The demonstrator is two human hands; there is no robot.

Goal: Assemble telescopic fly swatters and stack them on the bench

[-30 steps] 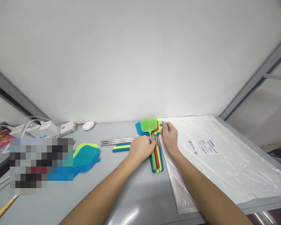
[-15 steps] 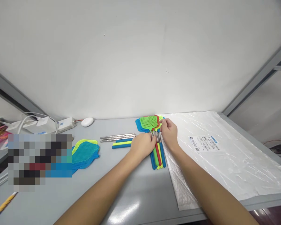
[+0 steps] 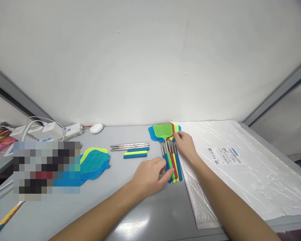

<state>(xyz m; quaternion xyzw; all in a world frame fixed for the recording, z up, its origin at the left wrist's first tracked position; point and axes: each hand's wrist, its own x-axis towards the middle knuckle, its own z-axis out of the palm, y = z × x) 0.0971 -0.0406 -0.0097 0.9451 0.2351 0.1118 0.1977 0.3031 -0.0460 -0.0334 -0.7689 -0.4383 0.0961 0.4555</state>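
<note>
A bundle of fly swatters lies on the table, with perforated green, blue, red and yellow heads, thin metal shafts and coloured handles. My left hand is beside the handles, fingers loosely curled and thumb apart, the thumb tip touching or just over the lower handles. At the right edge of the heads, my right hand has its fingers pinched together against the swatters. Exactly what its fingertips grip is partly hidden. To the left lie several loose metal rods and loose blue and yellow handles.
Loose swatter heads lie farther left, next to a blurred patch. Power strips with white cables and a white oval case stand at the back left. A white plastic bag with a label covers the table's right side.
My left hand has come off the shafts and moved down toward me, to the handle ends. My right hand stays by the heads. The view has shifted slightly.
</note>
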